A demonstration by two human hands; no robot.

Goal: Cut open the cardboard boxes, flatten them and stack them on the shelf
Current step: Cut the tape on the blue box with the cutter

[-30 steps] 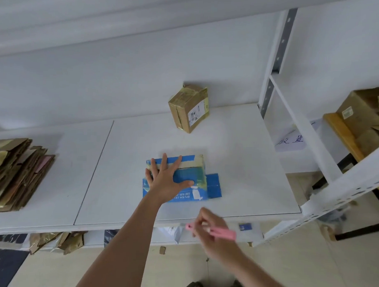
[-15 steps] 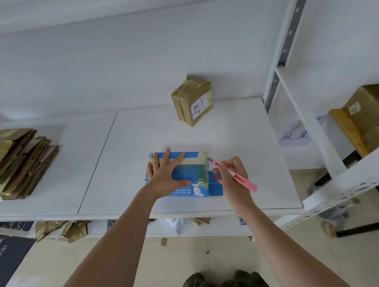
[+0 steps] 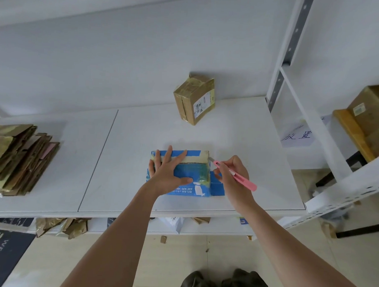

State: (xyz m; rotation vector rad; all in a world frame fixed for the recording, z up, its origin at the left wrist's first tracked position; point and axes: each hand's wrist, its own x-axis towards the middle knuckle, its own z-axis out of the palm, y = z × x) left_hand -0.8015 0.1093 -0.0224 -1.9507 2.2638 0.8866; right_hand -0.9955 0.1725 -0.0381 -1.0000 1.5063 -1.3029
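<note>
A blue cardboard box with tan tape lies on the white shelf near its front edge. My left hand presses flat on the box top, fingers spread. My right hand grips a pink utility knife, whose blade tip touches the box's upper right corner. A brown taped box with a white label stands tilted at the back of the shelf. A stack of flattened cardboard sits on the shelf at far left.
A white shelf upright rises on the right, with a paper sign and brown boxes beyond it. Cardboard scraps lie on the lower shelf. A dark mat covers the floor at left.
My right hand has risen from below the shelf edge to the right end of the blue box, bringing the knife tip to its corner. My left hand has stayed flat on the box.
</note>
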